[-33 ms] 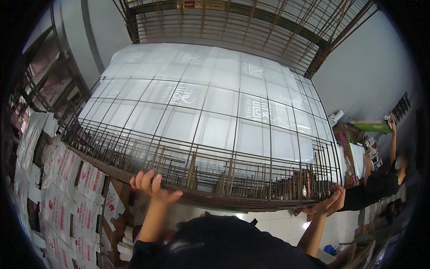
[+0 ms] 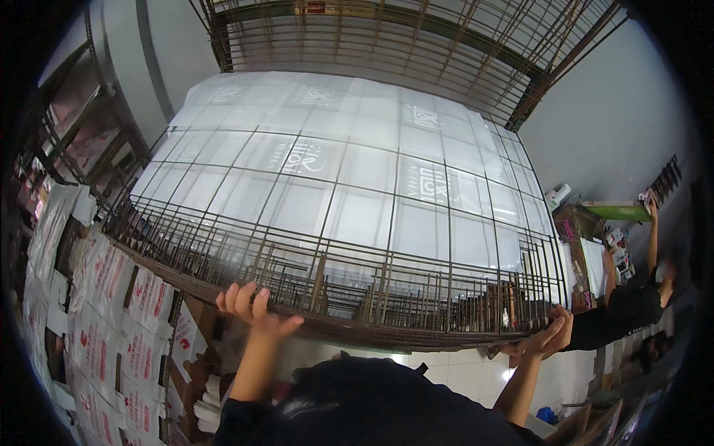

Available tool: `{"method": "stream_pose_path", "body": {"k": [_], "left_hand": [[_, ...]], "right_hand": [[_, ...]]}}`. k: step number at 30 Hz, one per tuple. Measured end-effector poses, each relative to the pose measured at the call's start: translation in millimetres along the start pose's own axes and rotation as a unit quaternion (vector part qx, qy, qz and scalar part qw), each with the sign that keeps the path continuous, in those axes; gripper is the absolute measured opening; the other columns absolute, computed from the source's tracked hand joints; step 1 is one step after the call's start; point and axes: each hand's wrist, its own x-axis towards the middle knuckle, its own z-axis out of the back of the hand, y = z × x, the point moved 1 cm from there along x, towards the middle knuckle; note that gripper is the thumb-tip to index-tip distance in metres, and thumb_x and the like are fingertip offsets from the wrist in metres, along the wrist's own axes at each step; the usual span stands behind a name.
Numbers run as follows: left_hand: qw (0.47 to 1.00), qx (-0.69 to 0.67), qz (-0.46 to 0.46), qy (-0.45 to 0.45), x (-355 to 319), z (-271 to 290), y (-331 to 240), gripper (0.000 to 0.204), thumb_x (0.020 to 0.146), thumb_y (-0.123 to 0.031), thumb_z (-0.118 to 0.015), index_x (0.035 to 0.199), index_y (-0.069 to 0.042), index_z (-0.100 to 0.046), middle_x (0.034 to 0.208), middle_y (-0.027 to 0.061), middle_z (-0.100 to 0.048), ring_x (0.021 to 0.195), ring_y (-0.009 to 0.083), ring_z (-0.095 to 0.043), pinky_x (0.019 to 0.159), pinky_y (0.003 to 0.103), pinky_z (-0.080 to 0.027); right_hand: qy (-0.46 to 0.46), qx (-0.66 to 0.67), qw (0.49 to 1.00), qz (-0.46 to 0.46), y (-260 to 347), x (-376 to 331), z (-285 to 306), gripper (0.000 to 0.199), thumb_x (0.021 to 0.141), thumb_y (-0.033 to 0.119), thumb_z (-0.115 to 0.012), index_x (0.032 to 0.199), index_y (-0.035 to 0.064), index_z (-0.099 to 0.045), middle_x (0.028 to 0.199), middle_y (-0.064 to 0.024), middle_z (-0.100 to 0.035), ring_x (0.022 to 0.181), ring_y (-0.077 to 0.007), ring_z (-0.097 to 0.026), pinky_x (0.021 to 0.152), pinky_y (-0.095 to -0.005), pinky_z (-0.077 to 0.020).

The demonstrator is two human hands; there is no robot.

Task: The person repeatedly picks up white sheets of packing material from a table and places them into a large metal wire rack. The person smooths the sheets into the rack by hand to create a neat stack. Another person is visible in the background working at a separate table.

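A wide stack of rusty wire grid shelves, a drying rack, spreads in front of me. On its top grid lie translucent white plastic sheets or bags with pale printed marks. My left hand is at the near rim, left of the middle, with its fingers bent over the edge and its thumb spread to the right. At the near right corner my right hand closes round the rim. Parts of the fingers of both hands are hidden by the rim and the view angle.
Upright wire shelves rise behind the rack. At the left stand stacked printed white packages. A person in dark clothes reaches toward a green board by the right wall. A blue object lies on the floor at lower right.
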Motion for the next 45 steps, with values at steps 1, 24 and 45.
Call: {"method": "stream_pose_path", "body": {"k": [1, 24, 45], "left_hand": [[1.000, -0.001, -0.001, -0.003, -1.6, -0.9, 0.6, 0.071, 0.084, -0.071, -0.030, 0.114, -0.009, -0.047, 0.113, 0.0134, -0.047, 0.116, 0.0345, -0.037, 0.101, 0.054, -0.019], [1.000, -0.010, 0.028, -0.004, 6.0, 2.0, -8.5, 0.065, 0.082, -0.067, -0.037, 0.109, -0.010, -0.049, 0.110, 0.0124, -0.048, 0.114, 0.0328, -0.038, 0.099, 0.053, -0.021], [0.997, -0.056, 0.054, -0.025, 0.5, -2.3, -7.4, 0.064, 0.080, -0.069, -0.044, 0.113, -0.015, -0.052, 0.116, 0.0091, -0.047, 0.120, 0.0293, -0.034, 0.103, 0.049, -0.020]], "right_hand": [[0.002, -0.001, 1.000, -0.001, 0.0, -0.4, 0.9, 0.034, 0.091, 0.017, -0.036, 0.087, -0.0061, -0.060, 0.073, -0.0126, -0.058, 0.065, -0.0209, -0.055, 0.059, -0.0308, -0.0446], [-0.001, 0.028, 0.999, -0.027, -1.0, -0.9, 2.1, 0.038, 0.091, 0.025, -0.039, 0.087, -0.0043, -0.061, 0.076, -0.0141, -0.060, 0.065, -0.0237, -0.059, 0.058, -0.0338, -0.0470], [-0.011, 0.022, 1.000, 0.006, -9.6, -2.7, -2.2, 0.037, 0.094, 0.017, -0.036, 0.087, -0.0081, -0.061, 0.071, -0.0128, -0.059, 0.061, -0.0194, -0.055, 0.056, -0.0294, -0.0447]]}}
